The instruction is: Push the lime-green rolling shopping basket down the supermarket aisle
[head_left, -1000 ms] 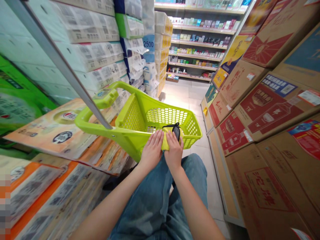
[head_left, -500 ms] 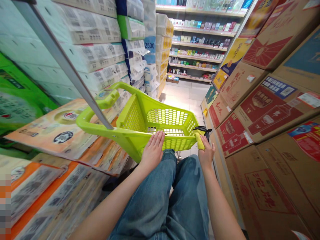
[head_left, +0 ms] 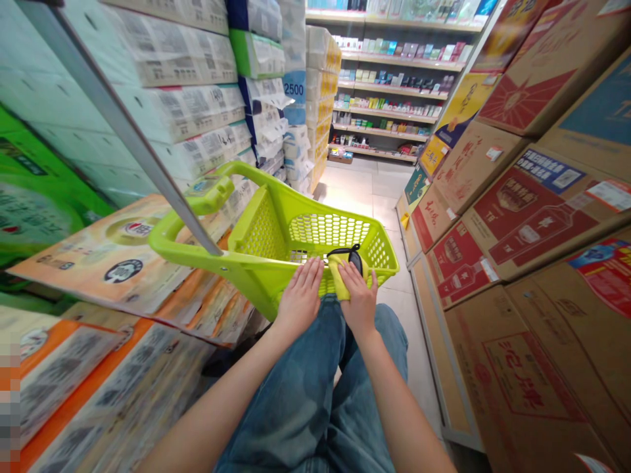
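Observation:
A lime-green plastic basket (head_left: 256, 263) with perforated walls lies across in front of my knees. My left hand (head_left: 302, 292) rests flat on its near rim, fingers together and stretched out, with nothing held. A yellow cloth (head_left: 339, 279) with a black edge and strap is under my right hand (head_left: 359, 295), whose fingers press it against the same rim, right of my left hand. Part of the cloth hangs over the outer side of the basket. A grey metal pole (head_left: 133, 138) slants from the upper left down to the basket's frame.
Stacked packs of tissue (head_left: 197, 59) stand at the left, above orange cartons (head_left: 98, 263). Cardboard boxes (head_left: 532, 355) line the right side. Beyond the basket, tiled floor (head_left: 389, 190) leads to shelves (head_left: 389, 89) of small goods.
My right hand has moved left along the rim with the yellow cloth, from the basket's right corner to near my left hand. My left hand has stayed in place.

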A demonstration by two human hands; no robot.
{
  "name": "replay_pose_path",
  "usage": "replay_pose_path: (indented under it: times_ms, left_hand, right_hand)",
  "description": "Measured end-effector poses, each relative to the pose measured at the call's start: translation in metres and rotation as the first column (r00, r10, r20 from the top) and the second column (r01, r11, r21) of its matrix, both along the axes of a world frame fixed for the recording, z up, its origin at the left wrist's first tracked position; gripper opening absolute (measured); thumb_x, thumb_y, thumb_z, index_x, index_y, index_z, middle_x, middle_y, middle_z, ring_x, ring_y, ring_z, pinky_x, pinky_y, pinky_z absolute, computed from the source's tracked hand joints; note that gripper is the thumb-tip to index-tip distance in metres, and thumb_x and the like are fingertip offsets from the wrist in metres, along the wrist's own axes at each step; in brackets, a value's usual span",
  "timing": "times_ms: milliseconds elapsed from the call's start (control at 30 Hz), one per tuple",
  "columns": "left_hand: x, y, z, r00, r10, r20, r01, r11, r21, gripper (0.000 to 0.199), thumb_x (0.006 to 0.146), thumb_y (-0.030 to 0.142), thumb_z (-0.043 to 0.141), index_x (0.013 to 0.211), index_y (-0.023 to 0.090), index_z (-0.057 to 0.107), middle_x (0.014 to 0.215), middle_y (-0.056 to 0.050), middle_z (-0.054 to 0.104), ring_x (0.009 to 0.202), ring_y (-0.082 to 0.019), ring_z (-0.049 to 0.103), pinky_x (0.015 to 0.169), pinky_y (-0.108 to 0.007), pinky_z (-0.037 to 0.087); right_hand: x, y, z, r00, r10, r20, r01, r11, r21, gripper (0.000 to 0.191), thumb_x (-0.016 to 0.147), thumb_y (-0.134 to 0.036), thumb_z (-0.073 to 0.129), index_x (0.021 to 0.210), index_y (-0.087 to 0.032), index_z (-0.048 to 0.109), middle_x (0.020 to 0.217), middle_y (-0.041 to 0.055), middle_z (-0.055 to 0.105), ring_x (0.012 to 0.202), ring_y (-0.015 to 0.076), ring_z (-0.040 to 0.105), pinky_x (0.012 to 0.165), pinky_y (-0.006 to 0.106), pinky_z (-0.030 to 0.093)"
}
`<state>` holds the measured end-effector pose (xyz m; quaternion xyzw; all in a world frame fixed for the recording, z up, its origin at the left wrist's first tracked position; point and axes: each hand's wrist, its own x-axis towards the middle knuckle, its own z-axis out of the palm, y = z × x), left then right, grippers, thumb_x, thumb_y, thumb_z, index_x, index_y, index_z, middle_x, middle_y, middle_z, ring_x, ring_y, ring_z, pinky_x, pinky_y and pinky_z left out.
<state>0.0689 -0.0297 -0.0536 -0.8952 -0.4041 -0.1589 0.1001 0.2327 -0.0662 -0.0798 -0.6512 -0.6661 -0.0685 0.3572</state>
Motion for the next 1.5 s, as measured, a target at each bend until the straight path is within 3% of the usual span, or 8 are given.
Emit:
replay_pose_path:
  times_ms: [300, 433, 700, 833, 1100, 1233, 1400, 1500]
  left_hand:
    - [0.001, 0.000, 0.000, 1.000, 0.007, -0.018, -0.007, 1.000, -0.011, 0.073, 0.088, 0.020, 0.043, 0.155, 0.003, 0.020, 0.164, -0.012, 0.020, 0.153, -0.024, 0.013, 0.126, -0.040, 0.014]
    - [0.002, -0.001, 0.000, 1.000, 0.011, -0.002, -0.011, 1.000, -0.007, 0.074, 0.087, 0.019, 0.044, 0.155, 0.004, 0.020, 0.164, -0.012, 0.020, 0.153, -0.023, 0.013, 0.126, -0.040, 0.015]
    - [0.001, 0.000, 0.000, 1.000, -0.005, 0.001, 0.005, 1.000, -0.013, 0.073, 0.085, 0.020, 0.047, 0.153, 0.004, 0.026, 0.162, -0.014, 0.024, 0.152, -0.025, 0.017, 0.125, -0.041, 0.017]
    - [0.000, 0.000, 0.001, 1.000, 0.001, -0.006, -0.001, 1.000, -0.002, 0.073, 0.085, 0.018, 0.045, 0.154, 0.004, 0.023, 0.163, -0.013, 0.022, 0.152, -0.024, 0.015, 0.126, -0.040, 0.016]
    - [0.000, 0.000, 0.002, 1.000, 0.004, -0.018, -0.004, 1.000, -0.018, 0.072, 0.087, 0.018, 0.044, 0.154, 0.003, 0.023, 0.164, -0.012, 0.019, 0.153, -0.024, 0.013, 0.126, -0.040, 0.014]
    - [0.002, -0.001, 0.001, 1.000, 0.008, -0.008, -0.008, 1.000, -0.018, 0.073, 0.086, 0.018, 0.045, 0.154, 0.002, 0.023, 0.163, -0.013, 0.020, 0.153, -0.024, 0.014, 0.126, -0.040, 0.015]
    - [0.001, -0.001, 0.001, 1.000, 0.003, 0.007, -0.003, 1.000, -0.006, 0.073, 0.085, 0.019, 0.046, 0.153, 0.002, 0.024, 0.163, -0.014, 0.022, 0.152, -0.025, 0.016, 0.125, -0.041, 0.016]
    - [-0.001, -0.001, 0.000, 1.000, -0.013, 0.004, 0.013, 1.000, 0.002, 0.073, 0.085, 0.018, 0.046, 0.153, 0.003, 0.026, 0.162, -0.014, 0.024, 0.152, -0.025, 0.018, 0.125, -0.041, 0.016]
  right_hand:
    - [0.111, -0.011, -0.028, 0.938, -0.306, -0.165, 0.300, 0.952, -0.062, 0.072, 0.070, -0.005, 0.039, 0.136, -0.029, 0.056, 0.142, 0.0058, 0.059, 0.137, 0.0204, 0.049, 0.117, 0.055, 0.018]
    - [0.066, -0.002, -0.016, 0.920, -0.361, -0.154, 0.354, 0.933, -0.067, 0.074, 0.067, -0.005, 0.042, 0.137, -0.024, 0.054, 0.144, 0.0091, 0.057, 0.140, 0.0248, 0.045, 0.117, 0.058, 0.016]
    - [-0.033, 0.008, 0.008, 0.998, -0.010, -0.056, 0.009, 1.000, -0.024, 0.074, 0.070, -0.002, 0.040, 0.140, -0.024, 0.051, 0.146, 0.0039, 0.054, 0.140, 0.0185, 0.045, 0.122, 0.047, 0.010]
    - [0.013, -0.003, -0.003, 1.000, 0.015, 0.001, -0.016, 1.000, 0.002, 0.073, 0.073, -0.002, 0.042, 0.140, -0.030, 0.051, 0.144, 0.0019, 0.057, 0.136, 0.0180, 0.050, 0.122, 0.048, 0.008]
    - [0.120, -0.014, -0.031, 0.928, -0.339, -0.154, 0.336, 0.941, -0.046, 0.068, 0.072, -0.007, 0.040, 0.133, -0.030, 0.057, 0.139, 0.0049, 0.061, 0.134, 0.0205, 0.052, 0.118, 0.056, 0.017]
    - [0.076, -0.005, -0.019, 0.927, -0.348, -0.137, 0.343, 0.937, -0.058, 0.071, 0.068, -0.006, 0.042, 0.136, -0.024, 0.056, 0.143, 0.0085, 0.057, 0.138, 0.0246, 0.047, 0.118, 0.058, 0.015]
    - [-0.019, 0.006, 0.002, 0.992, -0.092, -0.086, 0.090, 0.996, -0.024, 0.077, 0.066, -0.001, 0.043, 0.140, -0.024, 0.052, 0.147, 0.0055, 0.053, 0.141, 0.0212, 0.043, 0.121, 0.050, 0.012]
    - [-0.035, 0.006, 0.007, 0.998, 0.000, -0.058, -0.001, 1.000, -0.003, 0.075, 0.070, -0.001, 0.042, 0.141, -0.024, 0.051, 0.147, 0.0045, 0.054, 0.140, 0.0192, 0.044, 0.122, 0.047, 0.011]
